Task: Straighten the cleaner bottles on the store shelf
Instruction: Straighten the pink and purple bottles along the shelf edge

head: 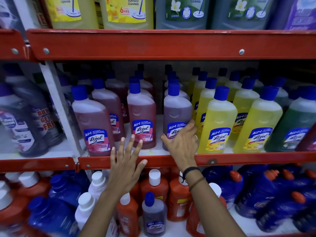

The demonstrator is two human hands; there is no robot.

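Blue-capped cleaner bottles stand in rows on the middle shelf [153, 160]. A purple bottle [176, 108] at the front centre is gripped low on its label by my right hand [181, 144], thumb on its left side and fingers round its right. To its left stands a pink bottle [142, 115]; my left hand [126, 159] hovers open in front of its base, fingers spread, with the fingertips at its label. Farther left a pink bottle [93, 120] leans slightly. Yellow bottles [218, 122] fill the rows to the right.
A green bottle [294, 124] stands at the far right. Dark bottles [25, 120] fill the left bay behind a white upright [58, 106]. Large jugs [126, 12] sit on the top shelf. Orange, white and blue bottles [155, 185] crowd the shelf below.
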